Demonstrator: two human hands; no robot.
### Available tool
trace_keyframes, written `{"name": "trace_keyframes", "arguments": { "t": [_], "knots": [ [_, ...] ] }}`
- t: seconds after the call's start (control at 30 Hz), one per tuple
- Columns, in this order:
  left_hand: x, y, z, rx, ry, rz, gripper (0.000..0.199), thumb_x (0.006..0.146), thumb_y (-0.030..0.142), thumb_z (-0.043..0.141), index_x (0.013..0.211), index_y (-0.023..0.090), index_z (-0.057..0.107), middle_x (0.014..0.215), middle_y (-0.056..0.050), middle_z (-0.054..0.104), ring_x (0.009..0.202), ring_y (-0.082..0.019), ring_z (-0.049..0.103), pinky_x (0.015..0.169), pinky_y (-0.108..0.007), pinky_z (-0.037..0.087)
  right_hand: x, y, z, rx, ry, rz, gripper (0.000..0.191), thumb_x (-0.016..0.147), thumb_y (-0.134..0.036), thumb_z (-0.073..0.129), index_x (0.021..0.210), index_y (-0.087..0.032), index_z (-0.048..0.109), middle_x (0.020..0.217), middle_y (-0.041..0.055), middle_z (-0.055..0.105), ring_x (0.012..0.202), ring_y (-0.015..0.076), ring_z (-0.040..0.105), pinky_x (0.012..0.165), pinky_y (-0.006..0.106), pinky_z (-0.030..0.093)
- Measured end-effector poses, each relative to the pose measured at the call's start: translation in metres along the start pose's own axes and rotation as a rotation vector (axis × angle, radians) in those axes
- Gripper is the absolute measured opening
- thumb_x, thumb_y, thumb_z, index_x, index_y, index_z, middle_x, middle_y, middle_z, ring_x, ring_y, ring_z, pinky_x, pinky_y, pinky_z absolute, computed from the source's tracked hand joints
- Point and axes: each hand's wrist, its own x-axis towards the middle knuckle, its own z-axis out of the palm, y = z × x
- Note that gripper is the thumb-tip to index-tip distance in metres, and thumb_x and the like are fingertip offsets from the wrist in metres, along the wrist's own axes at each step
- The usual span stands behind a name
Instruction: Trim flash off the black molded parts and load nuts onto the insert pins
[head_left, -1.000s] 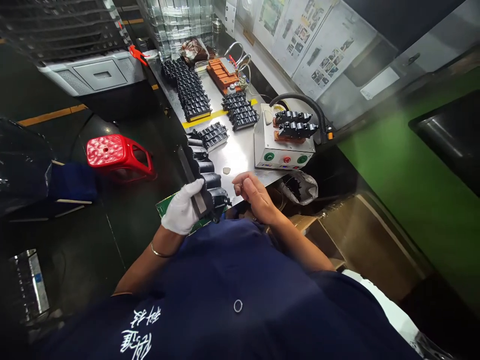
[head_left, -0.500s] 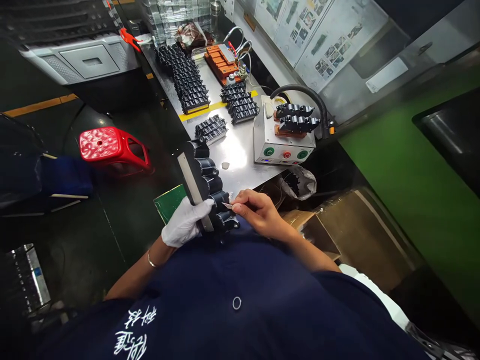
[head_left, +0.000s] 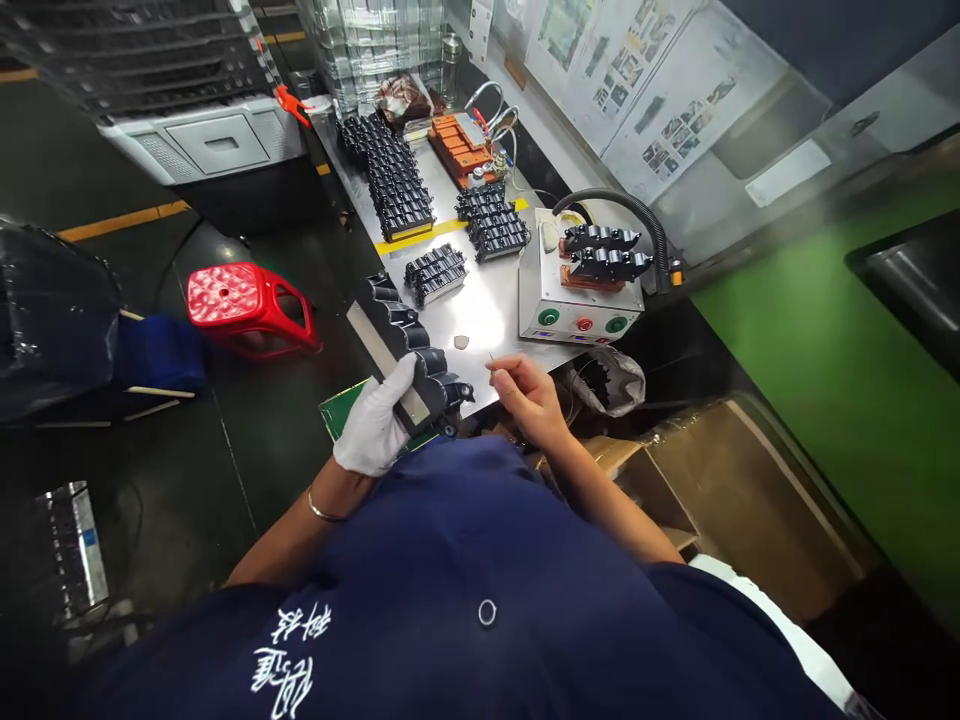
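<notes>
My left hand [head_left: 377, 420], in a white glove, grips the lower part of a black ribbed plastic part [head_left: 409, 350] with a pale flat strip along its side. The part is tilted, above the near end of the metal table [head_left: 491, 300]. To the right of it, my bare right hand [head_left: 529, 397] pinches a small thin blade-like piece, mostly hidden by the fingers, apart from the black part. A small whitish lump [head_left: 461, 342] lies on the table just beyond my hands.
Black ribbed parts [head_left: 435, 273] stand in groups along the table. A control box [head_left: 581, 300] with green and red buttons bears two black parts. Behind is an orange fixture [head_left: 459, 145]. A red stool [head_left: 251, 308] stands left; an open cardboard box [head_left: 660, 490] sits right.
My right hand has drawn away from the black part, to the right and slightly up, with the small piece still pinched. The black part has turned a little in my left hand.
</notes>
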Motion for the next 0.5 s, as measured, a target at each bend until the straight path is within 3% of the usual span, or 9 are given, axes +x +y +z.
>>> {"name": "trace_keyframes", "arguments": {
  "t": [0.2,0.4,0.5],
  "knots": [
    [0.003,0.001,0.002,-0.019,0.055,-0.047,0.025,0.084,0.032,0.071,0.099,0.012,0.071,0.096,-0.008,0.077,0.083,-0.019,0.074,0.081,-0.031,0.062,-0.004,-0.031,0.001,-0.124,-0.190,-0.208,0.024,0.088,-0.038,0.062,0.077,-0.018,0.066,0.067,0.0001,0.059,0.059,0.0101,0.050,0.056,0.026,0.039],
    [0.003,-0.001,0.007,-0.092,0.010,-0.164,0.016,0.092,0.027,0.061,0.093,0.015,0.072,0.090,-0.005,0.077,0.081,-0.016,0.074,0.084,-0.028,0.061,0.003,-0.030,0.002,-0.167,-0.222,-0.253,0.021,0.090,-0.031,0.056,0.074,-0.018,0.061,0.065,-0.0013,0.055,0.057,0.0098,0.047,0.055,0.025,0.037],
    [0.002,-0.002,0.009,-0.106,-0.011,-0.265,0.023,0.096,0.028,0.053,0.095,0.015,0.073,0.092,-0.006,0.077,0.086,-0.018,0.074,0.085,-0.029,0.061,0.007,-0.026,-0.002,-0.272,-0.127,-0.282,0.021,0.090,-0.030,0.054,0.073,-0.019,0.056,0.065,-0.0017,0.053,0.058,0.0101,0.047,0.057,0.026,0.037]
  ]
}}
